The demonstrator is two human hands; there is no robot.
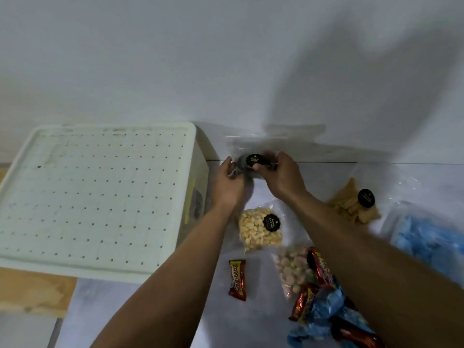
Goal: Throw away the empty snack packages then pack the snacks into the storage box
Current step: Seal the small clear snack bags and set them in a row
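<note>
Empty clear packet [253,151] — pinched in left hand [229,182] and right hand [281,177]; best crumpled tight before binning.

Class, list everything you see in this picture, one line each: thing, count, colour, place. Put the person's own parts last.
storage box: one, white, lid on, left.
empty clear bag: one, black round label, held by the wall.
nut bag: one, pale yellow, centre.
stick snack bag: one, tan, right.
pink puff bag: one, lower centre.
lone red wafer bar: one, beside the puffs.
blue wrappers: several, with more red bars, bottom right.
left hand: gripping the bag.
right hand: gripping the bag.
</note>
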